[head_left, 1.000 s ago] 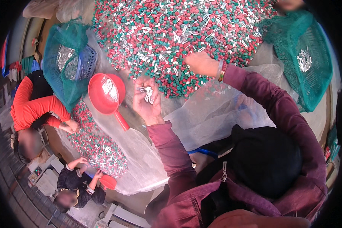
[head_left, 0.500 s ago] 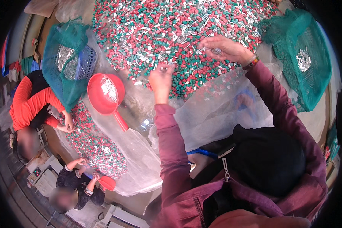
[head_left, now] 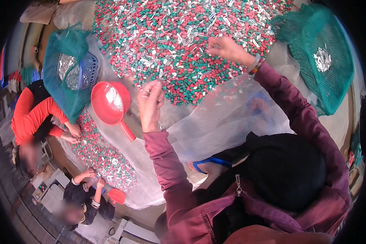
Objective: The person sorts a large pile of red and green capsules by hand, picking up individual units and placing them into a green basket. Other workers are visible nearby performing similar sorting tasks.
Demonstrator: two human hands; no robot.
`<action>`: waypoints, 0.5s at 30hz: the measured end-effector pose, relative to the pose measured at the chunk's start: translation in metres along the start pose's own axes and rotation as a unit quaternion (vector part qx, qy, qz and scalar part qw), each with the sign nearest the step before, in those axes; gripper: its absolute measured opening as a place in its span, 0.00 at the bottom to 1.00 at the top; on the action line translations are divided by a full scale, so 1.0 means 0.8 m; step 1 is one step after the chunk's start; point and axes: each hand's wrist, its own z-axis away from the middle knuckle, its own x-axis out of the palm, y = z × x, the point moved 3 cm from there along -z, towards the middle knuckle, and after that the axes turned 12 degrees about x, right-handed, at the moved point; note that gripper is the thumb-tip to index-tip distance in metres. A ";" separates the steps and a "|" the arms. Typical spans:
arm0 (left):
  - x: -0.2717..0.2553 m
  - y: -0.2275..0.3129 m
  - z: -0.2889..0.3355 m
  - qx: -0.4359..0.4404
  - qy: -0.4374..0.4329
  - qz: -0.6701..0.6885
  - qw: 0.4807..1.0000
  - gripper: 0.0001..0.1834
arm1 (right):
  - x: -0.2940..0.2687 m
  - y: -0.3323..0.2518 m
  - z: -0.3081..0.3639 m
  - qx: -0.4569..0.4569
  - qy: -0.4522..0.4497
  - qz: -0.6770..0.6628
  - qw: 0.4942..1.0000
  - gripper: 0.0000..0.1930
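A wide heap of small red and green cone-like pieces (head_left: 191,87), mixed with thin silver strips (head_left: 184,40), spreads in front of me. My left hand (head_left: 151,103) is at the heap's near left edge, fingers curled closed; what they hold, if anything, is hidden. Over the right part of the heap, my right hand (head_left: 228,49) has its fingers bent and pressed together at the tips. I cannot make out anything between them. To the left of my left hand lies a red plastic dipper (head_left: 99,106) with a bunch of silver strips in its bowl.
Green mesh drapes a blue basket (head_left: 88,70) of silver pieces at left. Another green mesh-lined basket (head_left: 340,83), holding strips, stands at right. Translucent sheeting (head_left: 219,126) lies on the near side. Two co-workers, one in an orange sleeve (head_left: 49,107), handle a smaller heap (head_left: 103,160) at left.
My left hand has drawn back left and nearer to me, off the pieces. My right hand has shifted slightly left and farther away; the silver strips seen in it earlier no longer show.
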 end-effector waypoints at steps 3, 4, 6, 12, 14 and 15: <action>0.042 -0.030 0.004 -0.051 -0.047 -0.249 0.966 0.12 | -0.036 -0.001 0.023 0.159 -0.137 -0.496 0.843 0.12; 0.069 -0.041 0.004 -0.029 -0.088 -0.341 0.936 0.13 | -0.047 -0.003 0.034 0.184 -0.162 -0.610 0.754 0.13; 0.129 -0.048 0.003 0.067 -0.174 -0.344 0.920 0.13 | -0.077 0.003 0.059 0.183 -0.086 -0.671 0.713 0.12; 0.180 -0.053 -0.021 0.198 -0.238 -0.612 0.728 0.12 | -0.191 0.017 0.124 -0.022 0.013 -0.809 0.587 0.15; 0.167 -0.085 -0.034 0.109 -0.277 -0.679 0.671 0.12 | -0.256 0.015 0.151 -0.113 -0.007 -0.761 0.638 0.16; 0.157 -0.094 -0.038 0.122 -0.286 -0.689 0.655 0.12 | -0.280 0.013 0.157 -0.153 -0.008 -0.756 0.636 0.17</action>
